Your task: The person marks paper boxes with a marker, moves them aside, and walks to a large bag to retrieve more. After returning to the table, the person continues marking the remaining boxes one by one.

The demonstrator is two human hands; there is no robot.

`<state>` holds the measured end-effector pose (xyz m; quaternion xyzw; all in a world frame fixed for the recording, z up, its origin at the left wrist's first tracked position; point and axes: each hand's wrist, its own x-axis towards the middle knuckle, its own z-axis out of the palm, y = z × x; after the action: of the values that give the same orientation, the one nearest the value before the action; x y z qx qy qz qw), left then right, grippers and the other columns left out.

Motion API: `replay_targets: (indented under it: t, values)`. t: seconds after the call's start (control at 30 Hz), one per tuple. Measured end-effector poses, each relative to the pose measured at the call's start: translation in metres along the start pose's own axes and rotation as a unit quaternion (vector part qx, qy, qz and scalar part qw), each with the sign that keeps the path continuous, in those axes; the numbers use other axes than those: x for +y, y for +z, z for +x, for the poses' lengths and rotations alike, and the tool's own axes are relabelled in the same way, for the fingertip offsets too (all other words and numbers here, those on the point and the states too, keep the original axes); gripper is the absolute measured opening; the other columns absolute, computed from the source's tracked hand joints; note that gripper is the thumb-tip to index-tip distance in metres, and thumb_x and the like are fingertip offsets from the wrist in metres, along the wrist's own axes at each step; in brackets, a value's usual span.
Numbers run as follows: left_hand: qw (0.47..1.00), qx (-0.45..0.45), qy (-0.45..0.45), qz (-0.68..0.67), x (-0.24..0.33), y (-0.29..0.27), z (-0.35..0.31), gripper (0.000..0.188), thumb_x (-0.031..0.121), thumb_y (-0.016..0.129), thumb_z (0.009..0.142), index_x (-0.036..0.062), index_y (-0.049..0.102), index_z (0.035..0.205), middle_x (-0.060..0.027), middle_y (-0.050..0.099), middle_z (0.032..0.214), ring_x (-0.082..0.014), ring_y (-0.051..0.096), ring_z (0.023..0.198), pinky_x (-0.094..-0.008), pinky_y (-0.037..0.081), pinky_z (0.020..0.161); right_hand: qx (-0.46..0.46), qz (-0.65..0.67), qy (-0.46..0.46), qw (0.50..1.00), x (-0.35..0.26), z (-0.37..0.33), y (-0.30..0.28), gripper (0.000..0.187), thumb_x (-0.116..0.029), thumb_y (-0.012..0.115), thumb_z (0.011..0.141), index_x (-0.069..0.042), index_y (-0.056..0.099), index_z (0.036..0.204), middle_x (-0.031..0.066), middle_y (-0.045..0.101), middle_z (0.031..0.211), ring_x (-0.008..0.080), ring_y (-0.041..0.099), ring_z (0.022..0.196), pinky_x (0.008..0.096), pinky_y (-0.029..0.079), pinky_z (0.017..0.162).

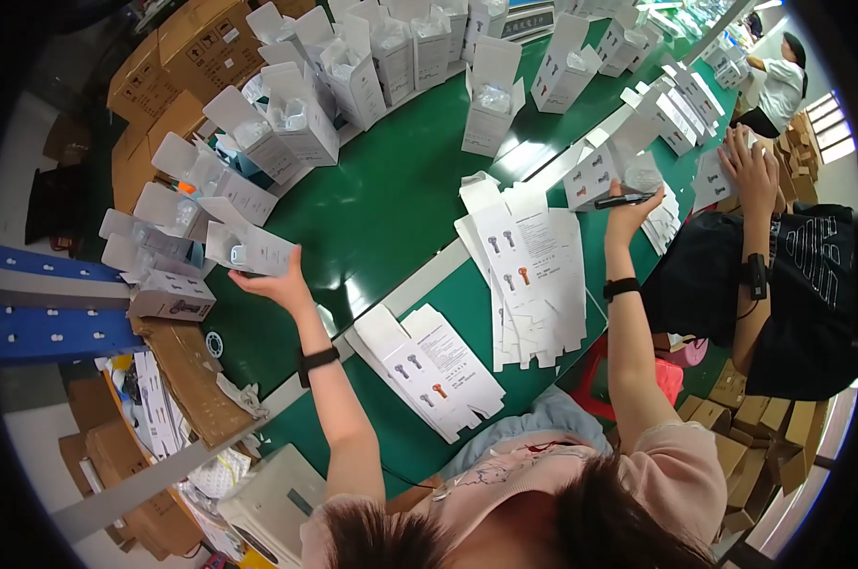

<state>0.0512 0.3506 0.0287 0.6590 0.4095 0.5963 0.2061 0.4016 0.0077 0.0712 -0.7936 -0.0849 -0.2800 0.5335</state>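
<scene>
At the left of the green table, the person's left hand is clamped on an open white box, its thumb on the right side and its fingers under the near edge. A bluish-white thing shows inside that box, near the left end of a curved row of open white boxes that runs along the far side, with clear-wrapped contents. At the right, the right hand is closed on a slim dark pen-like tool, just beside a printed white box with a clear-wrapped item; whether the fingers also grip this box, I cannot tell. Between the forearms lie 2 stacks of flat printed cartons, the left stack nearer than the right stack. Farther right, a co-worker's hand is at another white carton.
</scene>
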Motion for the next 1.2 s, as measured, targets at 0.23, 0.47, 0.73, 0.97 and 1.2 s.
replay_targets:
  t: [0.23,0.47,0.73,0.97,1.2]
  values:
    - [0.968,0.14,-0.208,0.024,-0.013,-0.007,0.037,0.091,-0.003,0.071,0.06,-0.0005,0.013,0.131,-0.0189,0.028,0.128,-0.0299,0.039,0.11,-0.0398,0.037,0.091,-0.027,-0.027,-0.045,0.998,0.006,-0.012,-0.009,0.085,-0.009,0.073,0.063,-0.001,0.018,0.128,0.0204,0.035,0.122,0.0305,0.037,0.113,0.0364,0.029,0.095]
    - [0.963,0.024,-0.194,-0.186,0.059,-0.005,-0.011,0.073,-0.009,0.068,0.062,-0.0014,0.03,0.124,-0.0146,0.036,0.124,-0.0254,0.046,0.103,-0.0377,0.041,0.088,-0.216,0.171,-0.169,0.946,-0.096,-0.041,0.006,0.082,-0.015,0.076,0.061,-0.002,0.025,0.124,0.0166,0.037,0.125,0.0272,0.035,0.116,0.037,0.023,0.099]
    - [0.962,-0.198,-0.183,-0.046,0.166,0.045,-0.163,0.088,0.011,0.077,0.055,-0.0006,0.026,0.127,-0.0164,0.03,0.121,-0.0306,0.031,0.113,-0.0391,0.029,0.095,-0.349,0.283,0.081,0.89,-0.043,-0.036,0.192,0.09,-0.014,0.079,0.057,-0.006,0.023,0.126,0.0156,0.036,0.124,0.0234,0.04,0.11,0.0306,0.035,0.09]
    - [0.937,-0.279,-0.198,-0.07,0.168,0.03,-0.177,0.095,0.006,0.076,0.053,0.0024,0.02,0.129,-0.0147,0.03,0.124,-0.0272,0.035,0.113,-0.0349,0.03,0.096,-0.359,0.293,0.129,0.877,-0.065,-0.047,0.163,0.086,-0.013,0.078,0.059,-0.005,0.024,0.125,0.0123,0.038,0.119,0.021,0.041,0.107,0.0292,0.037,0.088]
    - [0.935,-0.211,-0.244,-0.146,0.128,0.008,-0.139,0.095,0.002,0.073,0.053,0.0036,0.018,0.13,-0.0136,0.03,0.124,-0.0259,0.036,0.114,-0.0337,0.03,0.096,-0.275,0.381,0.169,0.866,-0.094,-0.093,0.042,0.072,-0.013,0.071,0.069,0.001,0.025,0.123,0.0117,0.037,0.116,0.0207,0.038,0.108,0.0299,0.03,0.092]
